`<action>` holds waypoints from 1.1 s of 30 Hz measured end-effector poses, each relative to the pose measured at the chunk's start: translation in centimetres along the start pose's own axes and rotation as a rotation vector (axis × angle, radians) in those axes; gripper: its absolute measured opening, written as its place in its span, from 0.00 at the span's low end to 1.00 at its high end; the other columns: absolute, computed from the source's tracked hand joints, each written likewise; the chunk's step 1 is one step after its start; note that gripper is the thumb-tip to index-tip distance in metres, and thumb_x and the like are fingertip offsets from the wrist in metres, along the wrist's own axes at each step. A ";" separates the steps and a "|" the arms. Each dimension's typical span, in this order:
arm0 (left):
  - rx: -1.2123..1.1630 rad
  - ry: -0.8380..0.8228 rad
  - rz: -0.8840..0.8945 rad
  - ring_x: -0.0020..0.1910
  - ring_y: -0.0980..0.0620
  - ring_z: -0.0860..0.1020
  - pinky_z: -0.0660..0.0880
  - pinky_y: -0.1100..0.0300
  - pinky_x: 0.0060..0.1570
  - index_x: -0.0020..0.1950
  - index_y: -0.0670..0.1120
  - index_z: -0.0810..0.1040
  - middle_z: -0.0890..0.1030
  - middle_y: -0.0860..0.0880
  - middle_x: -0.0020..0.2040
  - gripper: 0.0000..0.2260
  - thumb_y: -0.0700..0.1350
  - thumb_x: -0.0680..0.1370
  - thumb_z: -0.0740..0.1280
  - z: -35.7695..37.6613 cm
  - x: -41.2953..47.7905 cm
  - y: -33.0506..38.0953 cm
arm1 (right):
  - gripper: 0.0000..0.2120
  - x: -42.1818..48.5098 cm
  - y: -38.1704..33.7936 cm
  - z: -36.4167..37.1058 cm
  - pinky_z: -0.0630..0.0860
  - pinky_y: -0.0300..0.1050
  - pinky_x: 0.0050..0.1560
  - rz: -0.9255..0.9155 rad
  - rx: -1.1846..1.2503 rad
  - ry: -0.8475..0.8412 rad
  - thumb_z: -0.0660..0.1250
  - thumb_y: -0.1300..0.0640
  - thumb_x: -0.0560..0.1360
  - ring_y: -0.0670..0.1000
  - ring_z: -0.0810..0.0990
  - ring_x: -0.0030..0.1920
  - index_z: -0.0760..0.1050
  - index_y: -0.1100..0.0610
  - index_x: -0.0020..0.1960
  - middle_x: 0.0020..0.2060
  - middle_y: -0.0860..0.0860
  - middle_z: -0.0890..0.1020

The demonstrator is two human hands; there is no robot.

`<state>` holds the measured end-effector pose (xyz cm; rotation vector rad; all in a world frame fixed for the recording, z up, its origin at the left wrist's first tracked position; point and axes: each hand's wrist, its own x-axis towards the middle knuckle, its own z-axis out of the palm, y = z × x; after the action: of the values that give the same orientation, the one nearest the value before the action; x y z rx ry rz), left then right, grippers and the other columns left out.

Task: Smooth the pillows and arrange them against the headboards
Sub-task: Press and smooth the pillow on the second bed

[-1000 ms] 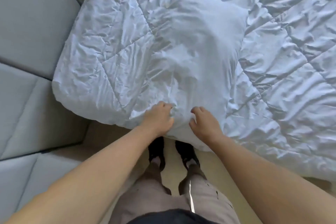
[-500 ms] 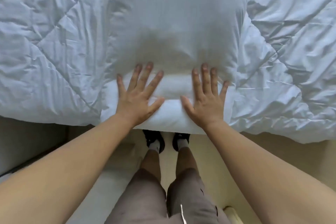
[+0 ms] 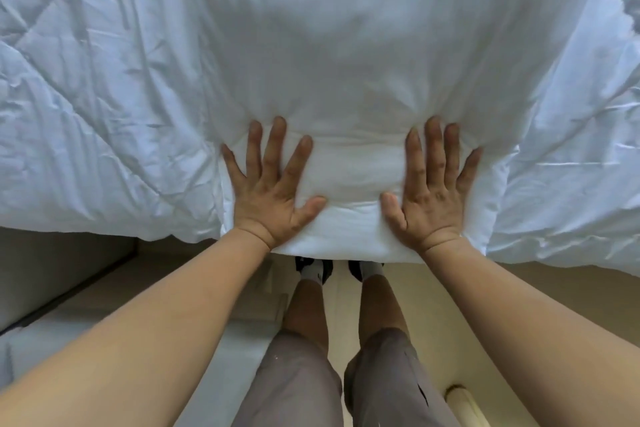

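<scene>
A white pillow (image 3: 356, 62) lies flat on the bed, on top of a wrinkled white quilt (image 3: 97, 121), its near end hanging slightly over the bed's edge. My left hand (image 3: 270, 187) presses flat on the pillow's near left part, fingers spread. My right hand (image 3: 433, 191) presses flat on the near right part, fingers spread too. Neither hand grips the fabric. The pillow's far end runs out of the frame at the top. No headboard is in view.
I stand at the bed's edge, my legs and dark shoes (image 3: 313, 269) on the beige floor below it. A grey padded wall panel (image 3: 52, 274) is at the lower left. A pale cylindrical object (image 3: 465, 406) sits on the floor at the lower right.
My hands went from pinching the pillow's near edge to lying flat on it, then slid apart toward its sides. The view moved closer over the pillow.
</scene>
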<state>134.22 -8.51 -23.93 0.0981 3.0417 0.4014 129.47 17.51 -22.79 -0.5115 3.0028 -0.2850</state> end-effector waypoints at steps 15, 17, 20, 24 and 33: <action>-0.227 0.004 -0.011 0.81 0.51 0.47 0.43 0.31 0.73 0.81 0.54 0.56 0.53 0.53 0.82 0.27 0.50 0.81 0.54 -13.1 8.4 6.5 | 0.34 7.9 -4.9 -12.7 0.45 0.70 0.76 0.012 0.094 0.036 0.55 0.47 0.79 0.55 0.50 0.82 0.53 0.56 0.82 0.82 0.53 0.52; -0.162 -0.005 0.067 0.81 0.50 0.50 0.44 0.30 0.73 0.81 0.54 0.57 0.55 0.52 0.82 0.26 0.51 0.82 0.52 -13.5 11.9 6.6 | 0.32 10.5 -5.2 -12.7 0.45 0.72 0.76 -0.083 0.022 -0.003 0.53 0.46 0.80 0.55 0.51 0.82 0.54 0.55 0.82 0.82 0.52 0.54; -0.048 -0.094 0.028 0.81 0.50 0.49 0.45 0.27 0.71 0.81 0.57 0.55 0.54 0.54 0.82 0.27 0.60 0.81 0.49 -13.0 15.4 4.9 | 0.32 12.8 -4.1 -11.8 0.45 0.72 0.75 -0.123 -0.092 -0.052 0.51 0.42 0.81 0.55 0.52 0.81 0.55 0.52 0.82 0.81 0.51 0.56; -0.069 -0.115 -0.157 0.81 0.50 0.40 0.46 0.24 0.68 0.80 0.65 0.46 0.43 0.59 0.82 0.31 0.69 0.78 0.49 -10.1 14.4 2.3 | 0.35 13.5 -0.6 -9.7 0.46 0.71 0.76 0.003 -0.100 -0.006 0.50 0.35 0.78 0.53 0.50 0.82 0.52 0.48 0.82 0.82 0.48 0.52; -0.152 0.020 -0.305 0.81 0.40 0.44 0.48 0.25 0.69 0.81 0.59 0.47 0.48 0.48 0.83 0.38 0.70 0.75 0.56 -5.4 12.3 1.2 | 0.44 13.1 2.1 -5.0 0.47 0.72 0.75 0.221 0.097 0.025 0.54 0.30 0.73 0.56 0.44 0.82 0.43 0.46 0.82 0.82 0.54 0.45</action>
<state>121.57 -7.89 -19.17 -0.3745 2.9617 0.6051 115.95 15.89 -18.96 -0.1669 3.0138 -0.4198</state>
